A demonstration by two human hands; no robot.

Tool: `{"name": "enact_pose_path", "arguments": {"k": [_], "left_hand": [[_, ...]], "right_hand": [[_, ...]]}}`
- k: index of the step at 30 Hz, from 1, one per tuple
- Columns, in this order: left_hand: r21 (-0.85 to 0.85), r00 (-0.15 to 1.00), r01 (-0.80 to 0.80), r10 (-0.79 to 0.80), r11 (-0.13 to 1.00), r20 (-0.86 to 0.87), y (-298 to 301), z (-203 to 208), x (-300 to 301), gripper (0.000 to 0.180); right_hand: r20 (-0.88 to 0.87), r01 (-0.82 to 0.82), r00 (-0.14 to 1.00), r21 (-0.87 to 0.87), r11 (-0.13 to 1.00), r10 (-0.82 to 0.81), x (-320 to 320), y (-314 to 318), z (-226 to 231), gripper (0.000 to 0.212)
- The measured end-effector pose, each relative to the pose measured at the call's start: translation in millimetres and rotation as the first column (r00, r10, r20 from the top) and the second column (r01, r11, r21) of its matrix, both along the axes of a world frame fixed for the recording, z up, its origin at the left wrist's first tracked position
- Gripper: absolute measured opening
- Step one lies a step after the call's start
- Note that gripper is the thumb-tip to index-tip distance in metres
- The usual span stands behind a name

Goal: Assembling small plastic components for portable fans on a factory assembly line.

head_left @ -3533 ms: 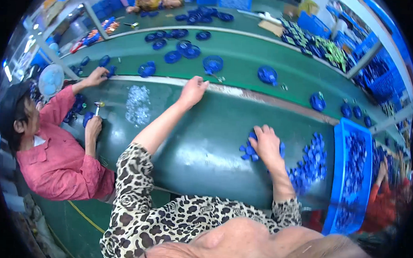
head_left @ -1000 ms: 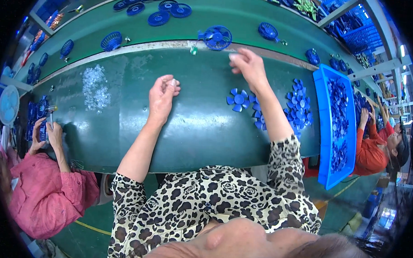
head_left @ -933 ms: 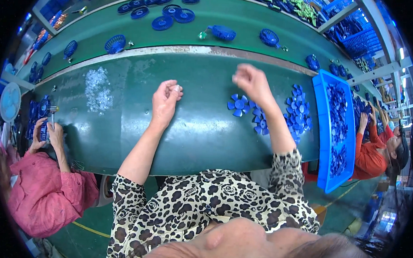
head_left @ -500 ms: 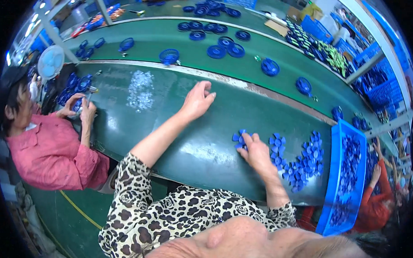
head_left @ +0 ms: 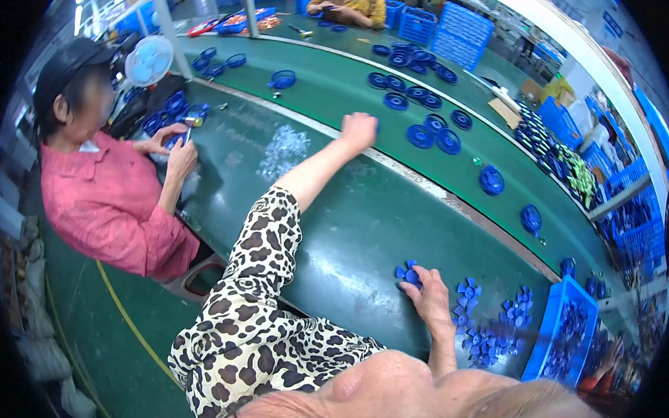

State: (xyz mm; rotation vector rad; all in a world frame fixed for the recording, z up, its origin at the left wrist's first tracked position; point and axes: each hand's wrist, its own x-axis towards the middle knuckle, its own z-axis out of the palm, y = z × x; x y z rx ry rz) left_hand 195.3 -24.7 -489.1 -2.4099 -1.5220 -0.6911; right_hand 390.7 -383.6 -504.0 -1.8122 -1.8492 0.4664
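Note:
My left arm reaches across to the belt's near edge. There my left hand [head_left: 360, 132] is closed on a blue round fan housing, nearly all of it hidden behind the fingers; only a bit of blue shows beside them. Lower right, my right hand [head_left: 429, 295] has its thumb and fingertips at a small blue fan blade [head_left: 405, 272] on the green tabletop [head_left: 349, 224], pinching its edge. Just right of that hand lie many loose blue fan blades [head_left: 492, 329], some in a line, some heaped.
A blue bin [head_left: 541, 356] of blades stands at the right end. Blue round fan housings [head_left: 434, 133] lie on the green conveyor belt [head_left: 323, 102]. Clear small pieces [head_left: 283, 152] lie on the table's left part. A co-worker in pink [head_left: 114, 201] sits left, handling a part.
My left hand has reached farther to the belt's edge and closed over a blue housing lying there. The head view has turned left. My right hand stays at the same fan blade.

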Motion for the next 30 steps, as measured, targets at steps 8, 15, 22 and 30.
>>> {"name": "enact_pose_path", "arguments": {"k": [8, 15, 22, 30], "left_hand": [[-0.293, 0.724, 0.632, -0.681, 0.717, -0.108, -202.9, -8.8, -6.4, 0.008], [-0.11, 0.843, 0.484, -0.428, 0.868, 0.325, -219.8, -13.0, -9.7, 0.027], [-0.517, 0.866, 0.405, -0.136, 0.754, 0.481, -187.0, -60.5, -23.5, 0.023], [-0.389, 0.234, 0.837, 0.39, 0.385, 0.891, -169.0, -79.6, -6.4, 0.027]], "right_hand": [[0.172, 0.019, 0.985, -0.005, 1.0, -0.017, -9.7, -1.6, -7.4, 0.036], [0.21, 0.018, 0.977, 0.06, 0.998, -0.03, -7.6, -17.3, -9.6, 0.037], [-0.035, 0.091, 0.996, 0.274, 0.957, -0.085, -40.8, 12.8, -4.3, 0.034], [0.002, -0.037, 0.999, 0.289, 0.957, 0.038, -45.2, 68.1, 8.9, 0.034]]}}
